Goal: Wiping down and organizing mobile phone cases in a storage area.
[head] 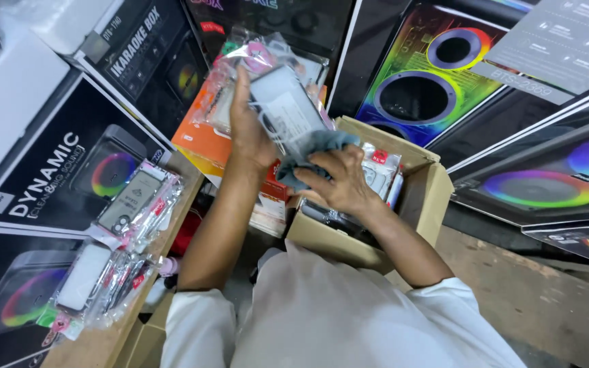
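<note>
The left hand [248,133] was raised, and its grip was clamped on one flat white device in a clear plastic packet [286,109], with the thumb on the near side and the fingers behind it. The right hand [339,180] had its grip closed on one grey-blue cloth [311,153], and the cloth was pressed against the lower end of the packet, so the two grips were touching almost at the same place.

Just below the right grip stood one open cardboard box [423,197]. Inside it, beside the right grip, more clear packets [380,170] were standing; I could not count them exactly. Behind the left grip there was a loose bundle of packets [230,82] leaning on one orange box [202,146].

Well apart from both grips, on the left side, two piles of similar packets lay on a wooden worktop [97,344]: the upper pile [138,201] and the lower pile [93,279]. Around everything there were big black speaker cartons [56,163] with rainbow coloured rings printed on them. The person wore a white shirt [335,313].
</note>
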